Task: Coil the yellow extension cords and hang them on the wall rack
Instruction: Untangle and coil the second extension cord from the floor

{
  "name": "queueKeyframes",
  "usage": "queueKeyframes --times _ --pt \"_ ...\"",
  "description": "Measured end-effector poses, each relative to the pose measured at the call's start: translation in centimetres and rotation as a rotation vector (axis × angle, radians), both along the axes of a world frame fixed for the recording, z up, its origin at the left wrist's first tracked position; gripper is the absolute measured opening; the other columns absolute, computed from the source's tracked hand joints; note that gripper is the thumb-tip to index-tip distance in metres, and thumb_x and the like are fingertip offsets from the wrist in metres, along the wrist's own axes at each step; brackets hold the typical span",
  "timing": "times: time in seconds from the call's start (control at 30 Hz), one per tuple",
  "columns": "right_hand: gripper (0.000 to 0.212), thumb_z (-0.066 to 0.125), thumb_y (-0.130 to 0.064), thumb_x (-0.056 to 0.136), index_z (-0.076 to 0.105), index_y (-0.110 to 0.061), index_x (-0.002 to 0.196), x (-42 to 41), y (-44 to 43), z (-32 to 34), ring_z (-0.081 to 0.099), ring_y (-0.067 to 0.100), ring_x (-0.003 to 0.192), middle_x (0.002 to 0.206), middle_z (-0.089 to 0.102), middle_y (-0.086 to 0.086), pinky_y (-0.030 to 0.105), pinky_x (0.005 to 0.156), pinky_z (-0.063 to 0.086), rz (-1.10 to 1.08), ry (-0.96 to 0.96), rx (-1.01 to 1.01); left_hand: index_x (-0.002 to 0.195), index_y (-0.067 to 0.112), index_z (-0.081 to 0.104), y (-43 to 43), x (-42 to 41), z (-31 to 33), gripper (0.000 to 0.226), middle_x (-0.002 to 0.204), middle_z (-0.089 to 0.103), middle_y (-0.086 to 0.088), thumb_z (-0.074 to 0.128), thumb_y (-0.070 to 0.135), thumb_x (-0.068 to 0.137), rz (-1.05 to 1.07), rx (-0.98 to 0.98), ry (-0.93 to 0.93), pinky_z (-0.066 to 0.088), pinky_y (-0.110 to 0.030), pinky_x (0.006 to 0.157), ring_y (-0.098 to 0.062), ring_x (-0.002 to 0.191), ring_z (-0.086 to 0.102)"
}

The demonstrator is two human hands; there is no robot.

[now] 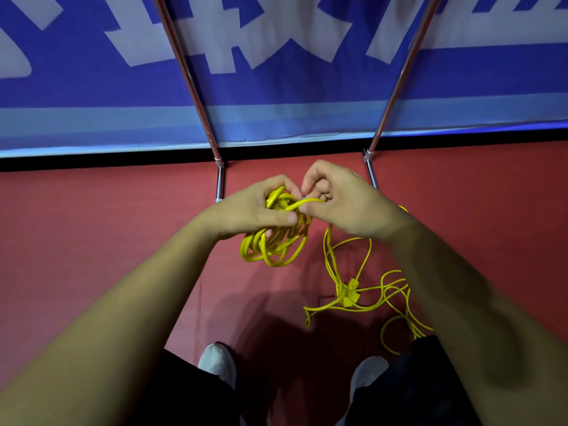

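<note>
- Head view: left hand (pixel 252 210) clamped round yellow coil (pixel 270 247), right hand (pixel 347 201) pinching loose strand (pixel 310 200).
- Light, limp, probably springy (slippery too): best held at bunched top.

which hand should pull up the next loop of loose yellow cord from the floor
Right. The left hand is taken up gripping the coiled bundle of yellow cord. The right hand pinches the loose yellow cord, whose slack lies on the red floor under that arm.
</note>
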State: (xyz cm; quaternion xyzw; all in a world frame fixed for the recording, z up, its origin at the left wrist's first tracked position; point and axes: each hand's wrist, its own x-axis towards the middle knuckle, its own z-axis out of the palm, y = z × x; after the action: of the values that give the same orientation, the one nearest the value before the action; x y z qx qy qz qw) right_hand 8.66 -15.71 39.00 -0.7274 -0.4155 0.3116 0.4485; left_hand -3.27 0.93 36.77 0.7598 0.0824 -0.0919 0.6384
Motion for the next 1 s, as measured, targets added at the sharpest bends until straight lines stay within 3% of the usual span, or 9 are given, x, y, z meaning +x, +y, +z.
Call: queueKeyframes --times 0.1,0.2,0.33,0.43,0.7,0.8,0.87,0.93,1.0 --pt "0.022 0.070 -0.005 0.084 0.053 -0.018 0.091 0.7 -0.5 -0.2 0.052 0.003 0.057 0.074 0.066 0.003 0.021 0.058 0.042 0.031 -0.035 -0.038 0.111 0.020 0.050 0.1 -0.1 0.1 0.048 0.076 0.062 -0.008 0.082 0.007 0.078 -0.100 0.079 0.067 0.048 -0.026 0.051 -0.021 0.057 0.055" --pt "0.026 0.079 -0.015 0.079 0.055 -0.017 0.089 1.2 -0.5 -0.2 0.048 0.005 0.054 0.069 0.064 0.002 0.025 0.055 0.041 -0.034 -0.085 -0.057 0.115 0.015 0.051 0.1 -0.1 0.1 0.035 0.077 0.059 -0.006 0.069 0.000 0.089 -0.105 0.169 0.089 0.046 -0.027 0.050 -0.019 0.054 0.052" --pt "0.032 0.085 -0.022 0.073 0.058 -0.008 0.080 1.6 -0.1 -0.1 0.039 0.003 0.047 0.052 0.052 -0.009 0.021 0.047 0.033 -0.161 -0.097 0.016 0.112 0.012 0.058 0.1 -0.3 0.4 0.024 0.075 0.052 -0.006 0.064 0.012 0.089 -0.051 -0.064 0.063 0.034 -0.023 0.045 -0.015 0.048 0.040" --pt "0.031 0.084 -0.024 0.074 0.057 -0.010 0.075 1.9 0.2 -0.2 0.038 0.006 0.046 0.049 0.052 -0.005 0.024 0.046 0.031 -0.187 -0.053 0.049 0.112 0.015 0.056 -0.3 -0.2 0.8 0.020 0.074 0.046 -0.013 0.057 0.020 0.093 -0.003 -0.206 -0.017 0.027 -0.019 0.042 -0.012 0.043 0.032" --pt "0.016 0.069 -0.023 0.089 0.059 -0.012 0.083 2.3 0.5 -0.7 0.056 0.018 0.058 0.065 0.064 0.013 0.042 0.063 0.050 -0.123 0.016 0.075 0.130 0.009 0.045 -0.3 0.2 0.4 0.039 0.071 0.044 -0.010 0.047 0.025 0.095 0.178 -0.512 -0.070 0.025 -0.013 0.038 -0.003 0.036 0.029" --pt "0.020 0.068 -0.026 0.091 0.060 -0.010 0.081 2.6 0.2 -0.4 0.053 0.015 0.055 0.060 0.061 0.010 0.036 0.060 0.048 -0.156 -0.068 0.056 0.123 0.012 0.050 0.2 0.3 0.1 0.037 0.072 0.045 -0.009 0.060 0.030 0.093 0.178 -0.572 -0.109 0.027 -0.012 0.038 -0.003 0.036 0.030" --pt "0.025 0.067 -0.028 0.092 0.060 -0.007 0.079 2.4 0.0 -0.1 0.051 0.017 0.053 0.057 0.057 0.017 0.029 0.056 0.045 -0.178 -0.115 0.069 0.122 0.013 0.051 0.5 0.3 0.0 0.051 0.073 0.045 -0.009 0.074 0.040 0.085 0.142 -0.646 -0.127 0.029 -0.012 0.037 -0.002 0.036 0.031" --pt "0.029 0.066 -0.029 0.093 0.058 -0.005 0.077 2.1 0.0 0.3 0.051 0.015 0.051 0.058 0.058 0.022 0.025 0.054 0.045 -0.184 -0.110 0.084 0.125 0.012 0.049 0.6 0.4 0.1 0.058 0.073 0.046 -0.009 0.075 0.042 0.083 0.117 -0.686 -0.150 0.029 -0.011 0.037 -0.001 0.036 0.032" --pt "0.030 0.064 -0.029 0.094 0.058 -0.004 0.079 2.2 -0.1 0.3 0.048 0.010 0.047 0.051 0.057 0.008 0.021 0.050 0.043 -0.179 -0.057 0.072 0.126 0.011 0.048 0.6 0.4 0.1 0.056 0.073 0.046 -0.009 0.073 0.040 0.085 0.109 -0.724 -0.181 0.029 -0.011 0.037 0.000 0.036 0.034"
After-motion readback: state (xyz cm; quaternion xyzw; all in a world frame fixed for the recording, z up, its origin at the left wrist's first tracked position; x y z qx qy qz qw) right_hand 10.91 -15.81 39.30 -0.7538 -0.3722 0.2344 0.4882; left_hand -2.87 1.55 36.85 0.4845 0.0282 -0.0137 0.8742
